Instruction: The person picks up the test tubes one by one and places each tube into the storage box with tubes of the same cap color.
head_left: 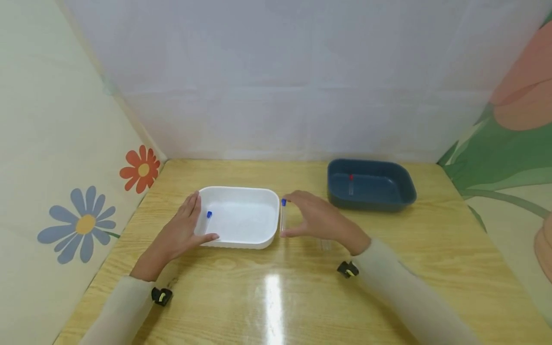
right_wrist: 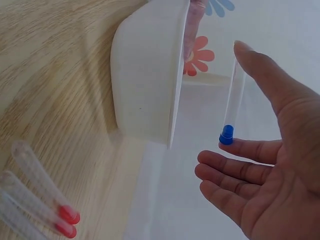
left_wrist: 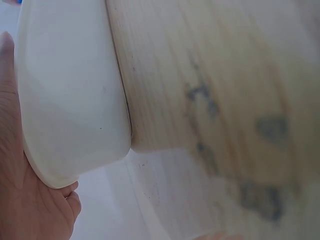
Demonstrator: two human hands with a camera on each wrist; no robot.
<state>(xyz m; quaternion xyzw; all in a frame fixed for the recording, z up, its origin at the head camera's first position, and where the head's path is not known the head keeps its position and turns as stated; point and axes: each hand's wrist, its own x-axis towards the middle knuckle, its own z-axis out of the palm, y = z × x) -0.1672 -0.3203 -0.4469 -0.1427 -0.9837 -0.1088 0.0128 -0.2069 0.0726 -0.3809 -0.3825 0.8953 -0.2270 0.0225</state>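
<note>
My right hand (head_left: 318, 218) pinches a clear test tube (right_wrist: 233, 100) lengthwise, thumb at its bottom end and index finger at the blue cap (right_wrist: 227, 135). It holds the tube upright in the head view, just off the right side of the white tub (head_left: 241, 190). The other right fingers are spread apart. At the tub's left front corner my left hand (head_left: 178, 232) holds the rim, fingers along the left side and thumb over the front edge. Inside the white tub lies another tube with a blue cap (head_left: 209, 214).
A dark blue tub (head_left: 371, 203) stands at the back right; a tube with a red cap (head_left: 351, 177) lies in it. Several clear tubes (right_wrist: 40, 172), some showing red caps, lie on the table (head_left: 224, 292), partly hidden under my right wrist. A white sheet (head_left: 276, 86) hangs behind.
</note>
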